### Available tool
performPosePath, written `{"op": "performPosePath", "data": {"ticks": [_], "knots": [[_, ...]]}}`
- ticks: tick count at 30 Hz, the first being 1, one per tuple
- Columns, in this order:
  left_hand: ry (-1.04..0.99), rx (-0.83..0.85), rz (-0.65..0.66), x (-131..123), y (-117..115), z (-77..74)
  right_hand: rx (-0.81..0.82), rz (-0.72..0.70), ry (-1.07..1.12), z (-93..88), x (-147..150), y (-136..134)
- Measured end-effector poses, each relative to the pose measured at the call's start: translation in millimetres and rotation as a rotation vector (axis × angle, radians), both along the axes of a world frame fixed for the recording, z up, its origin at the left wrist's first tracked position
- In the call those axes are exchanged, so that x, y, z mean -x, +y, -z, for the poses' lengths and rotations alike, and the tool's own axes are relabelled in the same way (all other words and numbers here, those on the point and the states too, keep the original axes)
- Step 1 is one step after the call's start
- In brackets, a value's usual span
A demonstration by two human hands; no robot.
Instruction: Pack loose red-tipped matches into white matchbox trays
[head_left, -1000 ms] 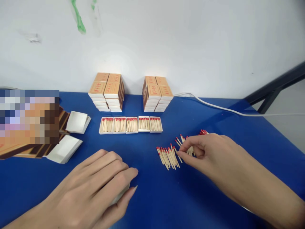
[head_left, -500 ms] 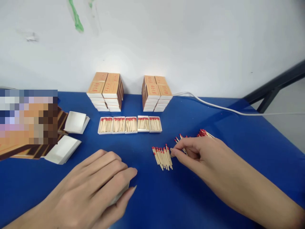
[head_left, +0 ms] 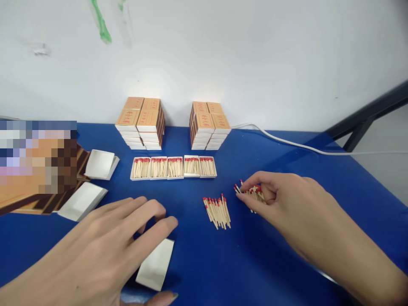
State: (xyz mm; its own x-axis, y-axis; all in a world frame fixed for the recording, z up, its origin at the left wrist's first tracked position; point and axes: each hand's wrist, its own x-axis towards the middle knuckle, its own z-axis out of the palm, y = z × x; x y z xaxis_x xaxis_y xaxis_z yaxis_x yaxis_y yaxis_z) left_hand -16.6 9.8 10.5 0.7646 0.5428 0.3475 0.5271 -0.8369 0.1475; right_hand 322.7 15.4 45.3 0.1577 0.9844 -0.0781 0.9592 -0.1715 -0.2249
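My left hand hovers over a small white matchbox tray at the near edge of view. Its fingers are apart and the thumb stands off from the tray. Farther right, my right hand pinches with thumb and index finger at the red-headed matches in a loose pile, partly hidden behind the fingers. Between the hands lies a flat bunch of matches, heads pointing away from me. Beyond it, several white trays filled with matches form a row.
Two stacks of closed matchboxes, a left stack and a right stack, stand near the wall. White trays and orange-brown box sleeves lie at left, partly pixelated. A white cable crosses the blue table.
My left hand has loosened from the white tray, which now shows beneath it. My right hand has moved right, from the flat bunch to the loose match pile.
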Motion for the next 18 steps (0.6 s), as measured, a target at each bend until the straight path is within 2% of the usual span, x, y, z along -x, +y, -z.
{"op": "performPosePath", "data": {"ticks": [8,13,18], "knots": [[0.118,0.054,-0.010,9.5,-15.4,12.8,-0.038,-0.042,-0.061,5.4,-1.7,0.9],[0.004,0.076,-0.027,-2.5,-11.1,6.8,0.016,-0.010,-0.053,7.6,4.9,-0.9],[-0.082,0.066,0.058,-11.6,-1.4,2.3,0.005,-0.112,0.045,8.9,12.1,-3.9]]}}
